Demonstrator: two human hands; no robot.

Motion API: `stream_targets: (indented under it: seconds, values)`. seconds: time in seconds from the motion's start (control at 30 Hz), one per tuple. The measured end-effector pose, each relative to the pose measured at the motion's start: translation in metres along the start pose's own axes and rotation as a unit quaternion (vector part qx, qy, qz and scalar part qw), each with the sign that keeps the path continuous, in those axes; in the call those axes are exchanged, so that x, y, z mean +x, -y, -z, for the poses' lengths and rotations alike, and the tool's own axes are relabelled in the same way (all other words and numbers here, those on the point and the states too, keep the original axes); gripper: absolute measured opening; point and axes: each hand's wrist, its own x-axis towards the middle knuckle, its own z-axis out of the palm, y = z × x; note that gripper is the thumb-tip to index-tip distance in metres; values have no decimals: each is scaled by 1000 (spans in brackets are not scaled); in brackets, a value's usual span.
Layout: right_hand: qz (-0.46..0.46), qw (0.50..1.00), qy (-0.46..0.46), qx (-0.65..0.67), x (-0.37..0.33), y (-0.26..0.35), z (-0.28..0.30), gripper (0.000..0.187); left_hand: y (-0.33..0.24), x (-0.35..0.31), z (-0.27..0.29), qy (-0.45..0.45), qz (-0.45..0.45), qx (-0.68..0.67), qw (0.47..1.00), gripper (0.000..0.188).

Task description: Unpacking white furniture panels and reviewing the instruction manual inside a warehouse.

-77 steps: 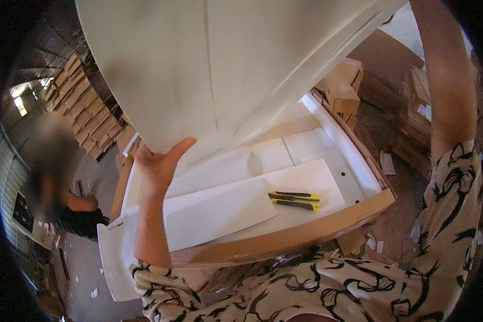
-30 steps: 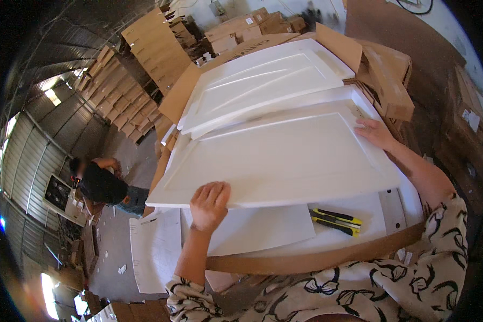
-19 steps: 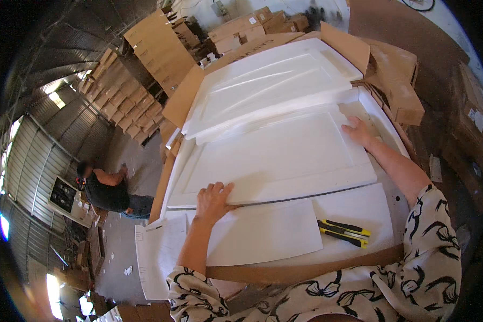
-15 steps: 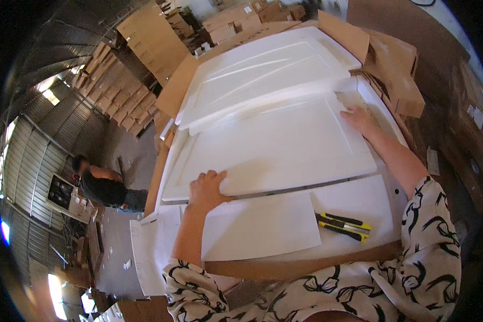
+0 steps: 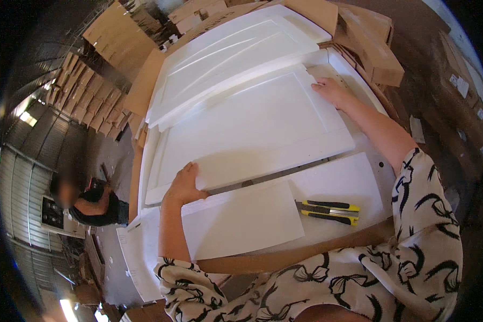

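Observation:
A white panel (image 5: pixel 252 129) with a recessed centre lies flat in a large open carton, and both my hands hold its edges. My left hand (image 5: pixel 183 187) is closed over the near edge, toward the left corner, with the thumb low along that edge. At the right edge, my right hand (image 5: pixel 334 94) has its fingers curled over the panel; their undersides are hidden. Nearer to me lie a loose white sheet (image 5: pixel 247 220) and a yellow-and-black utility knife (image 5: pixel 330 211), which neither hand touches.
Beyond the held panel lies another white panel (image 5: pixel 236 59) with raised diagonal lines. Cardboard flaps (image 5: pixel 145 88) stand up around the carton. Stacked brown boxes (image 5: pixel 86 96) are at the far left. A person (image 5: pixel 96 204) is on the floor area at left.
The whole view has shifted, so the carton and panels sit further left and higher. My left fingers are drawn closer together. My right hand keeps its place on the edge. The person at left has changed posture.

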Motion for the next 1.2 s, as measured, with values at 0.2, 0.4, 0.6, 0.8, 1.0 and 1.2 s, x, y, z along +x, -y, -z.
stream_targets:
  seconds: [0.2, 0.4, 0.6, 0.8, 1.0, 1.2]
  values:
    - [23, 996, -5, -90, -8, 32, -1, 43, 28, -16, 0, -55, 40, -154, 986, 38]
    - [34, 995, 47, 79, 1, -44, 10, 55, -15, -17, -12, -9, 54, -179, 982, 46]
    - [-91, 976, 148, -128, -19, 80, -33, 32, -11, -35, -14, 22, 107, -214, 971, 47]
    - [225, 871, -2, -436, -18, 93, 28, 20, -36, -31, -13, 53, 137, -303, 942, 46]
    - [317, 881, 137, -323, -76, 17, -12, 25, -28, -30, -17, 54, 117, -268, 955, 38]
    - [118, 986, 21, -112, -21, 58, 43, 36, -1, -30, -27, 21, 94, -261, 961, 36]
